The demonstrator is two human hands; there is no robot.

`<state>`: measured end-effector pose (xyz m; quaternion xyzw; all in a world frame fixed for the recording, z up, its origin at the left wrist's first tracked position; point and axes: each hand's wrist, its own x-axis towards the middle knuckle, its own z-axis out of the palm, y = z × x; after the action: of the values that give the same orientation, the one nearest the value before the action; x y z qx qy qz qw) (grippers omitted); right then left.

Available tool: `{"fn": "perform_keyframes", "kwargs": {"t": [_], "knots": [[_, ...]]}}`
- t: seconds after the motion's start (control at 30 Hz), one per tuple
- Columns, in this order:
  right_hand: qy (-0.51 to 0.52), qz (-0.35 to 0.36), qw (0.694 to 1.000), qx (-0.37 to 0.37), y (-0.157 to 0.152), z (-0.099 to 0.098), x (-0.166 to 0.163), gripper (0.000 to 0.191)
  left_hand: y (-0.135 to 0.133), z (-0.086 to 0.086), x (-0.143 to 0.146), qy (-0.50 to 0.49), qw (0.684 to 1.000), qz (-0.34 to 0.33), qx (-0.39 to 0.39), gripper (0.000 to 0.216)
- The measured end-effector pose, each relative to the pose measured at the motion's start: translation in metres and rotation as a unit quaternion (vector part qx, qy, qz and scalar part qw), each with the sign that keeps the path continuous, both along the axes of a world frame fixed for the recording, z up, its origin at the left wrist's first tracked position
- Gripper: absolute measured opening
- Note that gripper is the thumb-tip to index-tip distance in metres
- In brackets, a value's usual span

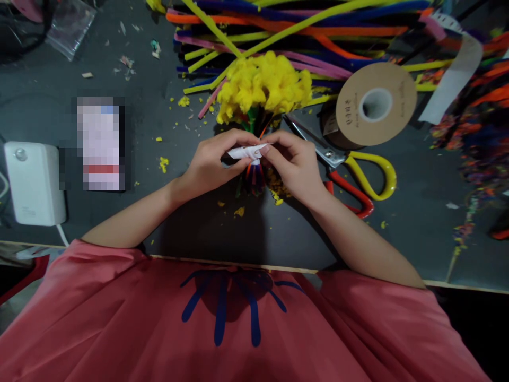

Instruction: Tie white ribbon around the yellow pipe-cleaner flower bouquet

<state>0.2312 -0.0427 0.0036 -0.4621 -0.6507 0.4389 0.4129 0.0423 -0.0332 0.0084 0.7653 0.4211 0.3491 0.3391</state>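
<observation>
A twisted white strip is pinched between my two hands, above the lower stems of a bouquet of fuzzy yellow flowers. My left hand is closed, with fingertips and thumb on the strip's left part. My right hand is closed too, its thumb and forefinger on the strip's right end. Coloured stem ends stick out below the fingers, partly hidden. Whether the strip goes round the stems I cannot tell.
Scissors with yellow and red handles lie beside my right hand. Behind them stands a roll of tape or ribbon. Many coloured pipe cleaners lie across the back. A phone and a white power bank are on the left.
</observation>
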Motion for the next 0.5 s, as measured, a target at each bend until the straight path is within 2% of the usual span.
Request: {"fn": "perform_keyframes", "kwargs": {"t": [0.2, 0.33, 0.5], "knots": [[0.018, 0.014, 1.000, -0.016, -0.002, 0.002, -0.002, 0.020, 0.004, -0.006, -0.002, 0.025, 0.996, 0.001, 0.086, 0.016], [0.021, 0.014, 1.000, -0.006, -0.005, 0.003, -0.004, 0.020, 0.003, -0.010, -0.002, 0.058, 0.992, 0.021, 0.108, 0.017], [0.005, 0.011, 1.000, 0.016, -0.009, 0.004, -0.006, 0.021, 0.002, -0.014, -0.003, 0.051, 0.980, 0.010, 0.194, 0.014]]}}
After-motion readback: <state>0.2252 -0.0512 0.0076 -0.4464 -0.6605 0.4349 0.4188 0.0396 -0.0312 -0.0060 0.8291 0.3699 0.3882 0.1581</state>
